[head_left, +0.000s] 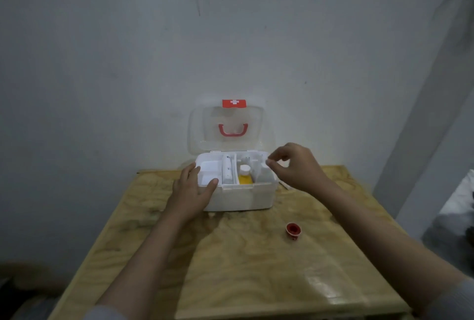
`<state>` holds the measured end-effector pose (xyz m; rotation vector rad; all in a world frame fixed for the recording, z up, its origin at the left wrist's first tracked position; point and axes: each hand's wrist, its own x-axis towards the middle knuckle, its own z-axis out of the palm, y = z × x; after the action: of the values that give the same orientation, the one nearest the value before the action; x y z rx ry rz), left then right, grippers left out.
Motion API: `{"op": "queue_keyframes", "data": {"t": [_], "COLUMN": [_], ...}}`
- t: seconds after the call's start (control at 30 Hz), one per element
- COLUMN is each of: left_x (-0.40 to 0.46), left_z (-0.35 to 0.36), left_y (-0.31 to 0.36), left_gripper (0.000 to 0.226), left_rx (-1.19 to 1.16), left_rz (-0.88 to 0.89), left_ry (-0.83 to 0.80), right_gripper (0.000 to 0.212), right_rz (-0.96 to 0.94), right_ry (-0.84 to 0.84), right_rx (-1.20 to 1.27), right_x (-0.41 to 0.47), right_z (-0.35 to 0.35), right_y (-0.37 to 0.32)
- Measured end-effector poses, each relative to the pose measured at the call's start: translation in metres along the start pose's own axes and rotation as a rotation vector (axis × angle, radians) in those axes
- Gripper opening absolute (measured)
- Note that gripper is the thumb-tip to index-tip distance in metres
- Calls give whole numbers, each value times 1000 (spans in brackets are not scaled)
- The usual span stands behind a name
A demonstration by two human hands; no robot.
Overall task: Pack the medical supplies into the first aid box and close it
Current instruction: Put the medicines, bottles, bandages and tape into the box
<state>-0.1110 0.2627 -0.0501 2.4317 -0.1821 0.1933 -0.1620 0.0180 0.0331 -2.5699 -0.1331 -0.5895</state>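
Observation:
The white first aid box (241, 197) stands at the table's far edge, its clear lid (232, 129) with a red handle upright against the wall. Inside its tray lie a white tube (227, 169), a yellow bottle with a white cap (245, 174) and a whitish bottle (264, 174) at the right. My left hand (191, 191) grips the box's front left corner, thumb over the rim. Hovering over the right compartment, my right hand (295, 168) has its fingertips pinched just above the whitish bottle; whether they touch it is unclear. A small red tape roll (293, 230) lies on the table.
The plywood table (243, 268) stretches toward me. A thin white stick-like item (283, 184) lies on the table just right of the box, partly under my right hand. A grey wall stands right behind the box.

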Motion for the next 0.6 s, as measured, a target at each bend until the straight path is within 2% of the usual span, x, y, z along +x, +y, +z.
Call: {"op": "queue_keyframes", "data": {"t": [0.33, 0.5, 0.6], "left_x": [1, 0, -1], "left_z": [5, 5, 5], "left_y": [3, 5, 5], "left_gripper": [67, 65, 64], "left_rx": [-31, -33, -41], "left_rz": [-3, 11, 3], "left_ry": [45, 61, 66], "right_gripper": [11, 2, 7], "right_rz": [282, 271, 263], "right_ry": [-185, -204, -194], "right_rx": [-176, -192, -118], "right_x": [-86, -103, -104], "right_z": [-23, -14, -7], "right_y": [109, 127, 127]}}
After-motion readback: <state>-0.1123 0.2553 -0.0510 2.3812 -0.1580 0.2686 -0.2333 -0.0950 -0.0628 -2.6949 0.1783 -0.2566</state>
